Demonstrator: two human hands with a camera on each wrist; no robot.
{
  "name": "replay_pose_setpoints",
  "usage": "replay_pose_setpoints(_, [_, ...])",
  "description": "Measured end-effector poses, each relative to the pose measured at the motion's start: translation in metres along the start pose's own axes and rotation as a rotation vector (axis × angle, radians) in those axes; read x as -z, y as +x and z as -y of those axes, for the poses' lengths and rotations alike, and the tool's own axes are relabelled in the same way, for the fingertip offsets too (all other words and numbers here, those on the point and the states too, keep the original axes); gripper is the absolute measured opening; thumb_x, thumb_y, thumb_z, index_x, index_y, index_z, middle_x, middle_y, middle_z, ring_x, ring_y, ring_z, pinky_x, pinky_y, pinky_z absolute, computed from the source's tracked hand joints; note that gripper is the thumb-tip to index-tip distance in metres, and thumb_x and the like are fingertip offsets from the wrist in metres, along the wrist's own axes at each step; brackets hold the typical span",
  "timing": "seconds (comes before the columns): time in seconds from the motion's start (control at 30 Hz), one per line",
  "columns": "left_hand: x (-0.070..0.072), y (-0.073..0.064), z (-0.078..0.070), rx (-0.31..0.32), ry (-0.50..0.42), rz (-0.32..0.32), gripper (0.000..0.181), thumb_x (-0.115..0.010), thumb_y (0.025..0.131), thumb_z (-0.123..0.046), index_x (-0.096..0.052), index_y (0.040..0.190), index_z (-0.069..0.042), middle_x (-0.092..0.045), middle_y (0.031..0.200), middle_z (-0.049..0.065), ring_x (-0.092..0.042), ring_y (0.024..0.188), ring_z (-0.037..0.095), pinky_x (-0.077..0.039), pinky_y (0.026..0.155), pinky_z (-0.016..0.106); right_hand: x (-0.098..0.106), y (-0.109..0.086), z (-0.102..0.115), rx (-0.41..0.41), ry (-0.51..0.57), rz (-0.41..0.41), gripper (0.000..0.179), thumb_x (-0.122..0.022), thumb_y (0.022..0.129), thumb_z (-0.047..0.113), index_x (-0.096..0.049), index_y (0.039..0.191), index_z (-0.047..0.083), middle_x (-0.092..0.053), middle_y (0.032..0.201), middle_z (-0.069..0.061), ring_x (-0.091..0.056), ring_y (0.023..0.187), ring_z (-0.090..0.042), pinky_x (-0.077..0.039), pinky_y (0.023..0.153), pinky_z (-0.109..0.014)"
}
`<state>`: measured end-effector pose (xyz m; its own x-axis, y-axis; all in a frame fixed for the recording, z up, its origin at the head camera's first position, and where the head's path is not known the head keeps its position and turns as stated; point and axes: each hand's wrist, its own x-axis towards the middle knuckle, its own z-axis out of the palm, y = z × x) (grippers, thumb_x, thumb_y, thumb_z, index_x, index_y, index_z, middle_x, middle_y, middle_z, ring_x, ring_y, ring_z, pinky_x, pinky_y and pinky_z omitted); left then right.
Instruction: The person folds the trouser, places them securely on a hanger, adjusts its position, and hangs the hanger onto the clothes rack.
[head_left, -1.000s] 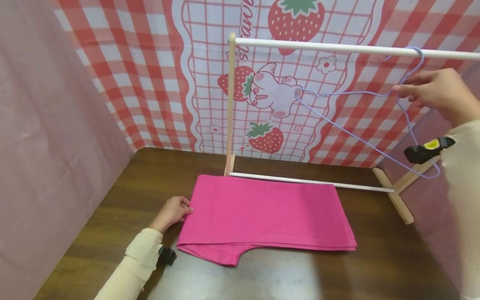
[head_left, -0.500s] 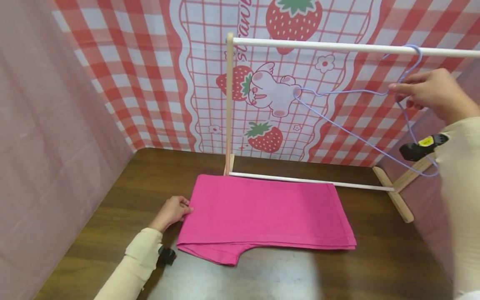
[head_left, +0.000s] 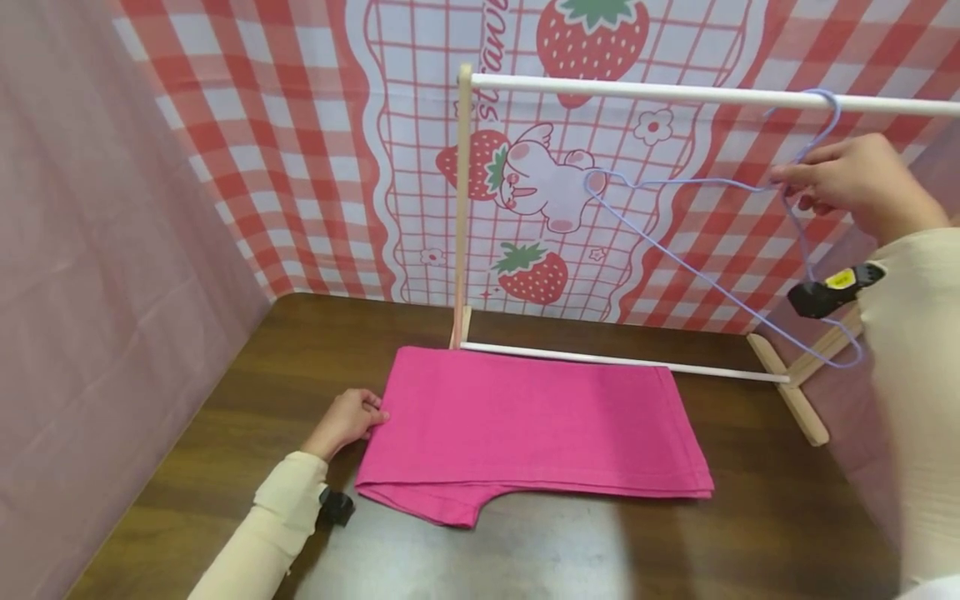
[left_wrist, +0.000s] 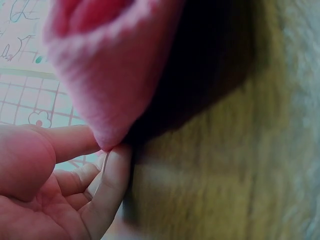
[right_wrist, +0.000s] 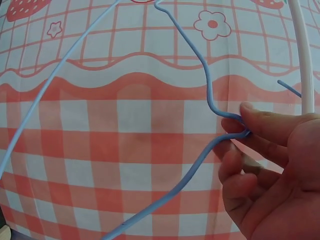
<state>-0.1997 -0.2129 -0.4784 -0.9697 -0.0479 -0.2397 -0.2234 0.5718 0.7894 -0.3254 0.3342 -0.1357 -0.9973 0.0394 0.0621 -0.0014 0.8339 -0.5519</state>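
Observation:
A folded pair of pink trousers (head_left: 525, 425) lies flat on the brown table, its crotch point toward the front. My left hand (head_left: 348, 421) pinches the left folded edge between thumb and fingers; in the left wrist view the pink cloth (left_wrist: 110, 85) comes to a point at the fingertips. At the upper right, my right hand (head_left: 851, 179) pinches the neck of a light blue wire hanger (head_left: 705, 279). The hanger's hook loops over the rack's white top bar (head_left: 637, 87). In the right wrist view, thumb and fingers close on the bent neck of the hanger (right_wrist: 207, 85).
The rack has a wooden left post (head_left: 461, 208), a white lower bar (head_left: 555, 354) just behind the cloth and a wooden foot (head_left: 787, 392) at the right. A strawberry-patterned checked curtain (head_left: 315, 167) hangs behind; a plain pink curtain (head_left: 127, 275) borders the left.
My right hand has slid slightly left along the bar with the hanger, whose lower corner has swung a little left. The left hand and the pink trousers have stayed in place.

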Motion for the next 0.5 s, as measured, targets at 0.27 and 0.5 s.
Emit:
replay_pose_setpoints(0.27, [0.000,0.001,0.001,0.013,-0.009,0.011,0.021,-0.069,0.087,-0.005,-0.060,0.100,0.010,-0.070,0.088,0.020,-0.061,0.060,0.011,-0.056,0.057,0.029,-0.001,0.000,0.005,0.004,0.025,0.113,0.034,-0.059,0.096,0.034,-0.069,0.073,0.012,-0.061,0.061,0.010,-0.056,0.058,-0.006,-0.050,0.054,-0.022])
replay_pose_setpoints(0.5, [0.002,0.002,0.000,0.005,-0.013,0.023,0.021,-0.068,0.088,-0.004,-0.059,0.101,0.011,-0.069,0.089,0.022,-0.061,0.062,0.012,-0.057,0.058,0.030,0.000,-0.002,0.014,-0.023,0.134,0.210,0.032,-0.059,0.096,0.036,-0.070,0.072,0.017,-0.061,0.062,0.006,-0.056,0.059,-0.007,-0.049,0.056,-0.023])
